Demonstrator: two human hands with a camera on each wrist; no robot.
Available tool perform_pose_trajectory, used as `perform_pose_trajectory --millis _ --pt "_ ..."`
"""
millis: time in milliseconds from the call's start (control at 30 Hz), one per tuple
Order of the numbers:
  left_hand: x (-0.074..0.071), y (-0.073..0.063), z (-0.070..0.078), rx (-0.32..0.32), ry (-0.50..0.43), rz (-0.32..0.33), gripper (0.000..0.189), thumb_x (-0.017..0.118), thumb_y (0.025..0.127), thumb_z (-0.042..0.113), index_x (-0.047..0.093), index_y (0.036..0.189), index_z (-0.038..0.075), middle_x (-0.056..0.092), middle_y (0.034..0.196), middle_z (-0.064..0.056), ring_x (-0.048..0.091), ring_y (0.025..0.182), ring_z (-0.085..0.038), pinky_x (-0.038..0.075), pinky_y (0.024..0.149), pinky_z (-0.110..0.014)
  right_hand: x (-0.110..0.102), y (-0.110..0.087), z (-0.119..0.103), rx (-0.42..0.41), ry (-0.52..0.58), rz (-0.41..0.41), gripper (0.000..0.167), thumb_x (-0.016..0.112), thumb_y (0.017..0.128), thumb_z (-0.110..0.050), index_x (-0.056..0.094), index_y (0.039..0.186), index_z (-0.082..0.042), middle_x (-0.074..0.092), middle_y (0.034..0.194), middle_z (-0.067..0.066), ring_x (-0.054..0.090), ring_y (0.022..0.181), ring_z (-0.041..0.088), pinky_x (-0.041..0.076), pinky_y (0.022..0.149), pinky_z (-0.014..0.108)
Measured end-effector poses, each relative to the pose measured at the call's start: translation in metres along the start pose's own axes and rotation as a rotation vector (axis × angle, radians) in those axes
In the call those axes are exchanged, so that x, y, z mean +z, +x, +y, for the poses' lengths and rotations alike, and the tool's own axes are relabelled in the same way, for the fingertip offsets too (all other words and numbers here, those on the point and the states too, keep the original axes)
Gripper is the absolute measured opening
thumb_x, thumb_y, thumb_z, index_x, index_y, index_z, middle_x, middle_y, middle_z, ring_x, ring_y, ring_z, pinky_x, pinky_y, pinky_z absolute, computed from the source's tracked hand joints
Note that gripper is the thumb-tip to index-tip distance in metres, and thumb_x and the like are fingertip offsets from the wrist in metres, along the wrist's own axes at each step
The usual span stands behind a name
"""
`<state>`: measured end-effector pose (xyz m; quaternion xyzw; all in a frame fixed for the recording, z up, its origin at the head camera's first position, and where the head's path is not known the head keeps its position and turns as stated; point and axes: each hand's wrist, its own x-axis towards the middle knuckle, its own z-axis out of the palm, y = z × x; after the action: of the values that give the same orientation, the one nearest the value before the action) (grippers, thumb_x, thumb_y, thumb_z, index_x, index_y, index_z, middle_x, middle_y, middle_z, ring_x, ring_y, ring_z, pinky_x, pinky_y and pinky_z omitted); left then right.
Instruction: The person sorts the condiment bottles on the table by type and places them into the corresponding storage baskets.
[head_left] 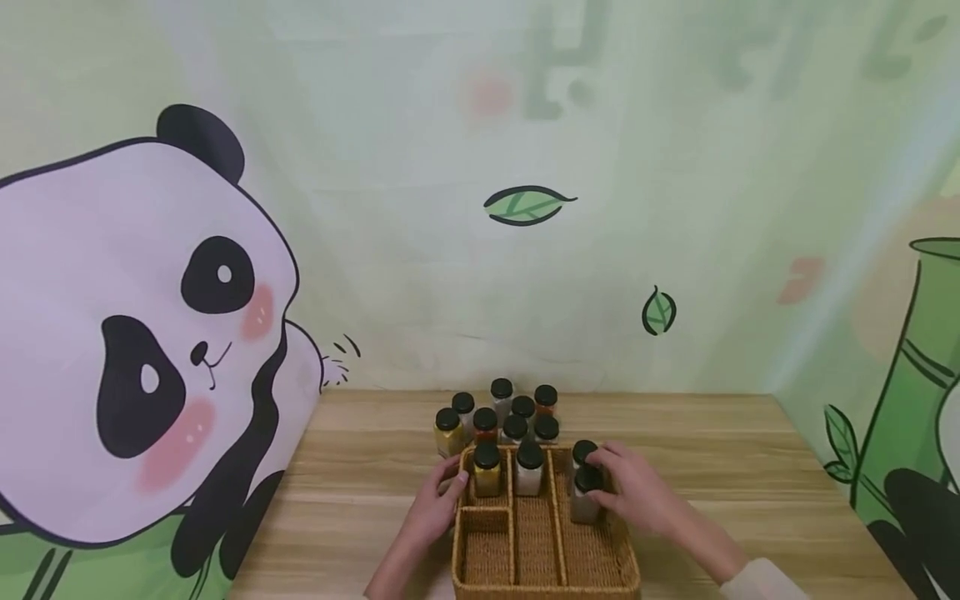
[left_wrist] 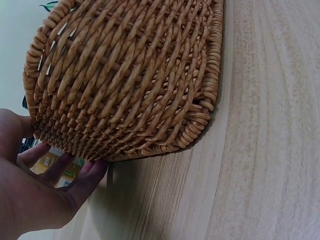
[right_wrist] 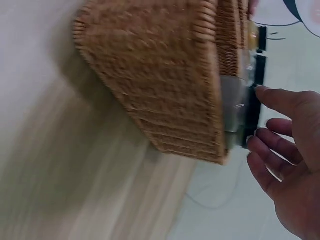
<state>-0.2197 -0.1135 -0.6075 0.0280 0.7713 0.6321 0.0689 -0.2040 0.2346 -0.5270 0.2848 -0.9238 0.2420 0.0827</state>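
Note:
A brown wicker basket [head_left: 483, 595] with compartments stands on the table. My left hand [head_left: 437, 504] grips its far left corner, thumb at the rim and fingers along the outer wicker wall [left_wrist: 125, 75]. In the right compartment, a black-lidded spice jar [head_left: 585, 507] sits in front of another jar [head_left: 583, 451]. Thumb and fingers of my right hand [head_left: 637, 487] pinch the front jar around its black lid [right_wrist: 252, 112], the fingers reaching beside the rear lid. A yellow-filled jar [head_left: 487, 477] and a jar with pale contents [head_left: 529, 477] occupy the other far compartments.
Behind the basket, several more black-lidded jars stand close together, among them a yellow one [head_left: 448, 435] and a reddish one [head_left: 546, 402]. The wooden table [head_left: 360, 467] meets a panda-printed backdrop [head_left: 420, 275] at its far edge.

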Motion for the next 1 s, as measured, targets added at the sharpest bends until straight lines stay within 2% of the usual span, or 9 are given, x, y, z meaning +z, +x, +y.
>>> perform_pose_trajectory --millis 133,267,467,600,800,1000 --pt "-0.003 0.000 -0.001 0.014 0.002 0.003 0.056 0.055 0.112 0.036 0.047 0.156 0.003 0.049 0.152 -0.028 0.053 0.135 -0.050 0.058 0.095 -0.050 -0.009 0.015 -0.006 0.006 0.012 0.013 0.032 0.087 0.091 -0.016 0.073 0.116 -0.002 0.064 0.106 0.006 0.070 0.098 0.027 0.061 0.080 0.040" --pt "-0.004 0.001 -0.003 0.020 0.025 0.007 0.055 0.055 0.112 0.036 0.047 0.156 0.004 0.050 0.152 -0.028 0.051 0.137 -0.051 0.056 0.098 -0.054 -0.011 0.037 -0.010 0.026 0.008 0.014 0.031 0.084 0.094 -0.021 0.073 0.118 -0.005 0.067 0.111 0.007 0.069 0.104 0.028 0.059 0.086 0.045" --pt "-0.005 -0.001 -0.001 0.032 0.024 0.016 0.054 0.055 0.112 0.034 0.047 0.155 0.002 0.051 0.151 -0.028 0.051 0.137 -0.052 0.055 0.100 -0.056 0.001 0.073 -0.010 0.068 0.012 -0.018 0.038 0.082 0.095 -0.018 0.070 0.127 -0.001 0.069 0.120 0.013 0.068 0.111 0.033 0.057 0.093 0.052" --pt "-0.004 -0.002 0.000 0.021 0.011 0.017 0.055 0.055 0.112 0.034 0.047 0.155 0.002 0.050 0.151 -0.028 0.050 0.138 -0.052 0.056 0.100 -0.055 0.011 0.092 -0.001 0.089 0.018 -0.016 0.036 0.081 0.095 -0.014 0.071 0.126 0.002 0.070 0.119 0.017 0.068 0.110 0.037 0.057 0.094 0.054" --pt "-0.003 -0.001 0.001 0.003 0.029 0.012 0.054 0.054 0.112 0.036 0.048 0.155 0.004 0.051 0.151 -0.026 0.050 0.139 -0.052 0.052 0.104 -0.059 0.021 0.106 0.009 0.091 -0.034 -0.048 0.037 0.084 0.091 -0.012 0.072 0.122 0.006 0.072 0.116 0.019 0.070 0.107 0.037 0.057 0.092 0.054" --pt "-0.001 -0.002 0.003 0.026 0.040 0.011 0.056 0.055 0.112 0.037 0.049 0.154 0.002 0.052 0.150 -0.027 0.049 0.139 -0.053 0.048 0.107 -0.062 0.025 0.115 0.014 0.111 -0.070 -0.143 0.041 0.085 0.089 -0.013 0.072 0.124 0.005 0.074 0.118 0.020 0.070 0.107 0.036 0.057 0.093 0.053"
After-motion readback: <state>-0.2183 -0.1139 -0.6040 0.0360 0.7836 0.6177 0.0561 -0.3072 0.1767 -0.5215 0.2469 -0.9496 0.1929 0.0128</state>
